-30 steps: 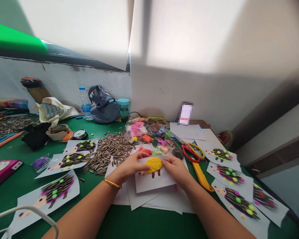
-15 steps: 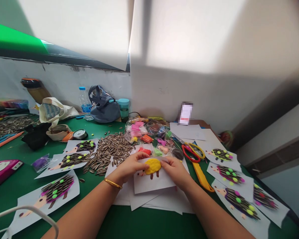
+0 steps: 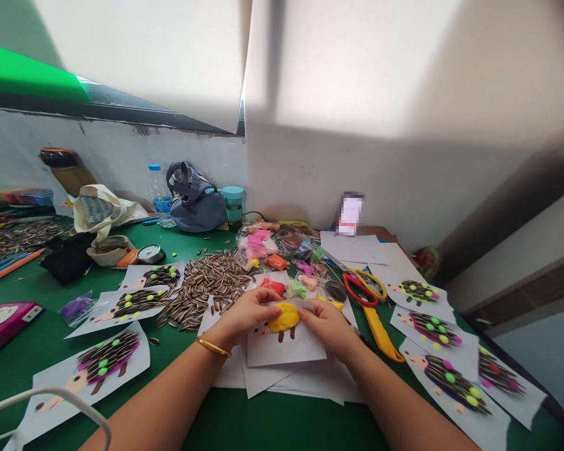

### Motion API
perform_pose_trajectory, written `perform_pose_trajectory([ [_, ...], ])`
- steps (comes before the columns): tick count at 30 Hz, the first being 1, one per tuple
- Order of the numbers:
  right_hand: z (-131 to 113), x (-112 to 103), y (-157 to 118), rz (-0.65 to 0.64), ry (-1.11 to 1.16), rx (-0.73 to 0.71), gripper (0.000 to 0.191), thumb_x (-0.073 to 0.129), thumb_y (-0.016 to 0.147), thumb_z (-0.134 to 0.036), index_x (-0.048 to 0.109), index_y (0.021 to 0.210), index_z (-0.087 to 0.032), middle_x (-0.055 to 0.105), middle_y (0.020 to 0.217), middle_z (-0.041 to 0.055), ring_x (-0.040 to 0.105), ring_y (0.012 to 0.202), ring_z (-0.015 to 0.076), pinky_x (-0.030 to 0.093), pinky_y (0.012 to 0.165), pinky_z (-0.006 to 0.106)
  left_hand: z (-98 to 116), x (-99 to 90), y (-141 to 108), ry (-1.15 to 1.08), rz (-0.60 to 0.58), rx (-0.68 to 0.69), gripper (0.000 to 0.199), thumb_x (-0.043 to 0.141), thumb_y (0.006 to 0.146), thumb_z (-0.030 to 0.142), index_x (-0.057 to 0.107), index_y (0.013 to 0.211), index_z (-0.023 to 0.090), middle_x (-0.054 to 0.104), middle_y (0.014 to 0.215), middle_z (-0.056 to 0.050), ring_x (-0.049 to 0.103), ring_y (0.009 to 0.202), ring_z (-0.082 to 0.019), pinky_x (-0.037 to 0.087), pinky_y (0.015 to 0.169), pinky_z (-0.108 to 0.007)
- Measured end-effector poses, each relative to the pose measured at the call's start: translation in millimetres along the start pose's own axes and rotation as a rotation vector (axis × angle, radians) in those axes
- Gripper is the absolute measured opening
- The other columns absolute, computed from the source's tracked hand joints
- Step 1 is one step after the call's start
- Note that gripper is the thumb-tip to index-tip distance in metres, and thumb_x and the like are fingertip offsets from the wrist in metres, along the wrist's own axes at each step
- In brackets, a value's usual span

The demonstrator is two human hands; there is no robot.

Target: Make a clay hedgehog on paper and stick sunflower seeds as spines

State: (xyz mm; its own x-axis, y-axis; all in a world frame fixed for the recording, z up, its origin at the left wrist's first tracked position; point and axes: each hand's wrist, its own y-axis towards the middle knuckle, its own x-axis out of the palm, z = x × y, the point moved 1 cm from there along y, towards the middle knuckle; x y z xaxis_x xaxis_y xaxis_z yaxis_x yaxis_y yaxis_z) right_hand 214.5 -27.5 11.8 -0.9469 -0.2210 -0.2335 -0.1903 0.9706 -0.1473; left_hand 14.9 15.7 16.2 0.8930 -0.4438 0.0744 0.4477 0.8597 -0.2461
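A white paper card (image 3: pixel 286 353) is held up between both hands over a stack of paper sheets (image 3: pixel 261 374). On it lies a flattened oval of yellow modelling clay (image 3: pixel 284 317), with brown legs below and a partly hidden head at its left. My left hand (image 3: pixel 250 314), with a gold bangle on the wrist, is closed on the card's left top, thumb by the clay. My right hand (image 3: pixel 328 322) grips the upper right edge, its thumb at the clay's right side. Both hands' other fingers are partly behind the card.
Sunflower seeds (image 3: pixel 216 279) are heaped at centre-left, beside bagged coloured clay (image 3: pixel 263 244). Red-handled scissors (image 3: pixel 358 288) and a yellow utility knife (image 3: pixel 381 335) lie right. Finished hedgehog cards (image 3: pixel 106 363) flank both sides. A white cable (image 3: pixel 75 399) crosses the lower left.
The card has shifted slightly left, and my right hand has moved left with it, its thumb still at the clay's edge. A bit of yellow now shows behind my right hand.
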Motion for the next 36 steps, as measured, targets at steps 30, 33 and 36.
perform_pose_trajectory([
  [30, 1.2, 13.0, -4.0, 0.191, -1.016, -0.309, 0.065, 0.070, 0.081, -0.049, 0.051, 0.139, -0.028, 0.056, 0.131, 0.0110, 0.048, 0.121, 0.0316, 0.035, 0.102, 0.045, -5.8, -12.7, 7.6, 1.094, 0.085, 0.220, 0.011, 0.069, 0.075, 0.031, 0.067, 0.074, 0.021, 0.068, 0.080, -0.002, 0.059, 0.070, -0.018, 0.034, 0.059, -0.028],
  [33, 6.4, 19.4, -1.6, 0.168, -1.022, -0.246, 0.076, 0.073, 0.077, -0.053, 0.044, 0.145, -0.034, 0.051, 0.139, 0.0088, 0.043, 0.128, 0.0326, 0.030, 0.106, 0.048, -5.3, -11.7, 7.3, 1.116, 0.082, 0.212, 0.008, 0.069, 0.074, 0.029, 0.068, 0.075, 0.021, 0.068, 0.081, -0.003, 0.059, 0.070, -0.019, 0.035, 0.060, -0.028],
  [36, 7.8, 19.5, -0.3, 0.144, -0.992, -0.218, 0.076, 0.072, 0.077, -0.053, 0.044, 0.146, -0.035, 0.050, 0.140, 0.0082, 0.041, 0.130, 0.0318, 0.029, 0.107, 0.047, -3.4, -10.3, 6.1, 1.117, 0.095, 0.212, 0.008, 0.070, 0.073, 0.028, 0.069, 0.075, 0.021, 0.068, 0.083, -0.003, 0.060, 0.071, -0.019, 0.035, 0.060, -0.028],
])
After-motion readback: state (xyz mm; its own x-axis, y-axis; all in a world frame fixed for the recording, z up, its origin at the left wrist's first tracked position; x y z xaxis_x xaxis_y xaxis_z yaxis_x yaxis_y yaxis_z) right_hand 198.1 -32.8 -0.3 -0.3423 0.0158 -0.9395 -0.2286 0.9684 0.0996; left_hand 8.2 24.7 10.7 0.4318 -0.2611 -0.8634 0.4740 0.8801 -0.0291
